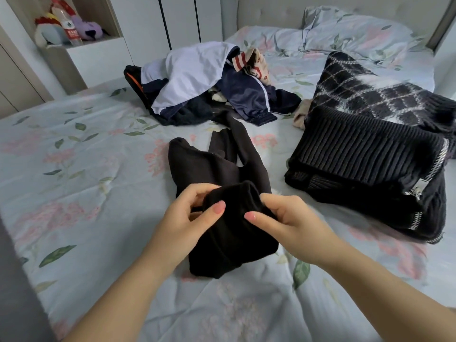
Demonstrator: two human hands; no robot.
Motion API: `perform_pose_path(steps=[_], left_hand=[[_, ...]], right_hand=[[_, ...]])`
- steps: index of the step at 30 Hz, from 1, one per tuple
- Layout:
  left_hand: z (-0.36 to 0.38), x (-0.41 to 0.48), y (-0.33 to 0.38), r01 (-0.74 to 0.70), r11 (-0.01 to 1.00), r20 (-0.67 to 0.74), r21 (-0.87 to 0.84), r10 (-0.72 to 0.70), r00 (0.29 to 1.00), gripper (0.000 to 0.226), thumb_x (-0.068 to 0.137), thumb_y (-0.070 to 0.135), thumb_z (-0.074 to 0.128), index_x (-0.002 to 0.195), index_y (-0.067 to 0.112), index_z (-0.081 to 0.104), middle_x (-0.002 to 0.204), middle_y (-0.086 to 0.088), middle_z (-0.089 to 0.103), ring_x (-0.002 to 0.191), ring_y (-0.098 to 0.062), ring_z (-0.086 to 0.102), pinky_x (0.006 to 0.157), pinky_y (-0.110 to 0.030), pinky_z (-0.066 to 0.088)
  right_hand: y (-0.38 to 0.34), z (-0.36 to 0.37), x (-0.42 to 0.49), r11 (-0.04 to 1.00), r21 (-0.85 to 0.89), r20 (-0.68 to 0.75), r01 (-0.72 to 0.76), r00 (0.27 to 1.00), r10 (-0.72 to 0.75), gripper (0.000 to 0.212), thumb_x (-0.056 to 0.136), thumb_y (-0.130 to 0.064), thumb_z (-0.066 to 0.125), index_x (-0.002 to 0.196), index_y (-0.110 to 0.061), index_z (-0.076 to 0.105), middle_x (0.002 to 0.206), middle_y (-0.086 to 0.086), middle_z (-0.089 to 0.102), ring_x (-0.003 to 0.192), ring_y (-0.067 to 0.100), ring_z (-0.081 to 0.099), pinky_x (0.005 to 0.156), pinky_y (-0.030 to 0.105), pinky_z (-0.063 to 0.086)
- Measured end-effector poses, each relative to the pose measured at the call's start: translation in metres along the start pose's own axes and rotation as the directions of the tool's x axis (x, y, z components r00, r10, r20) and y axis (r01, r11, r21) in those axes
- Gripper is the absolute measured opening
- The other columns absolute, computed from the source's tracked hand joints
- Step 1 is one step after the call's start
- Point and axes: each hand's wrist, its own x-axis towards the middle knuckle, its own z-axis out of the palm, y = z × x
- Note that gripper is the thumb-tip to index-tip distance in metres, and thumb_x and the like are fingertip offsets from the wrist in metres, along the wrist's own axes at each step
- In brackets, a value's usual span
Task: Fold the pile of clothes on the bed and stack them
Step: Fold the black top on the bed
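Left hand [186, 219], right hand [292, 222] pinch black garment [234, 245] — shelf [108, 40] holds plush toys [59, 27].

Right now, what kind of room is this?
Most likely a bedroom: a bed with a flowered sheet, a pillow by the headboard, and stuffed toys on a shelf.

hands [183, 218] [293, 220]: 2 | black garment [232, 233]: 1 | unfolded pile [197, 77]: 1 | folded knits [370, 95] [357, 156]: 2 | pillow [350, 30]: 1 | plush toys [88, 28]: 3
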Motion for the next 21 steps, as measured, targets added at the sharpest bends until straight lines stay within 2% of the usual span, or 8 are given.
perform_pose_path(steps=[2,4,8,11,13,16,19,21], left_hand=[[0.000,-0.001,0.003,-0.042,0.999,0.094,0.030,0.039,0.995,0.053,0.074,0.052,0.070,0.123,0.035,0.060,0.123,0.012,0.065,0.123,-0.005,0.056,0.100,-0.020,0.043],[0.000,-0.002,0.007,-0.076,0.991,0.167,0.112,0.056,0.984,0.055,0.069,0.054,0.074,0.121,0.040,0.061,0.123,0.017,0.064,0.122,0.000,0.054,0.097,-0.009,0.039],[0.002,-0.006,0.014,-0.061,0.994,0.194,0.093,0.042,0.980,0.018,0.069,0.046,0.077,0.076,0.034,0.066,0.076,0.012,0.066,0.075,-0.001,0.061,0.070,-0.012,0.045],[-0.001,-0.010,0.016,-0.018,0.993,0.204,-0.121,0.043,0.978,0.028,0.077,0.042,0.073,0.065,0.025,0.054,0.064,0.009,0.049,0.062,-0.005,0.048,0.060,-0.014,0.042],[-0.006,-0.012,0.017,0.025,0.959,0.189,-0.283,0.030,0.982,0.041,0.076,0.047,0.078,0.067,0.017,0.051,0.068,0.003,0.049,0.065,-0.007,0.050,0.060,-0.016,0.044],[-0.013,-0.016,0.021,0.128,0.874,0.177,-0.469,-0.049,0.983,0.056,0.064,0.052,0.087,0.085,0.005,0.064,0.091,-0.011,0.067,0.088,-0.020,0.066,0.076,-0.025,0.056],[-0.018,-0.019,0.029,0.160,0.804,0.150,-0.573,-0.089,0.985,0.051,0.054,0.050,0.091,0.093,0.020,0.078,0.105,-0.005,0.075,0.098,-0.017,0.072,0.076,-0.026,0.058],[-0.025,-0.018,0.032,0.152,0.746,0.090,-0.648,-0.123,0.988,0.062,0.047,0.048,0.095,0.100,0.021,0.079,0.111,-0.007,0.074,0.102,-0.020,0.071,0.073,-0.029,0.059]], right_hand=[[0.001,0.002,0.000,1.000,-0.017,0.072,0.025,0.997,-0.024,0.036,0.095,-0.023,0.063,0.065,-0.013,0.046,0.055,-0.008,0.036,0.050,0.008,0.033,0.048,0.021,0.029],[0.002,0.005,0.000,1.000,0.013,0.156,0.027,0.987,-0.029,0.038,0.095,-0.020,0.064,0.061,-0.028,0.048,0.054,-0.015,0.040,0.050,0.002,0.035,0.049,0.012,0.029],[0.003,0.006,-0.004,1.000,0.023,0.224,0.009,0.974,-0.014,0.019,0.091,-0.023,0.069,0.074,-0.029,0.065,0.062,-0.011,0.056,0.057,0.002,0.049,0.055,0.016,0.040],[0.004,0.004,-0.004,1.000,0.016,0.207,-0.017,0.978,0.014,0.007,0.088,-0.019,0.074,0.090,-0.014,0.070,0.085,-0.002,0.071,0.081,0.009,0.067,0.076,0.024,0.053],[0.007,0.002,-0.001,0.996,-0.084,0.209,-0.002,0.978,0.020,0.015,0.086,-0.023,0.075,0.098,-0.015,0.070,0.094,-0.007,0.072,0.093,0.010,0.067,0.086,0.026,0.052],[0.018,0.000,0.006,0.922,-0.385,0.156,0.043,0.988,0.020,0.020,0.087,-0.031,0.073,0.104,-0.022,0.069,0.099,-0.013,0.067,0.098,0.007,0.058,0.088,0.026,0.045],[0.031,0.002,0.012,0.834,-0.552,0.044,0.000,0.999,0.029,0.016,0.092,-0.032,0.066,0.101,-0.018,0.065,0.097,-0.008,0.060,0.094,0.012,0.049,0.091,0.030,0.039],[0.034,0.003,0.015,0.793,-0.607,-0.065,-0.045,0.998,0.007,0.015,0.095,-0.034,0.061,0.098,-0.020,0.064,0.091,-0.012,0.057,0.091,0.011,0.047,0.099,0.035,0.034]])
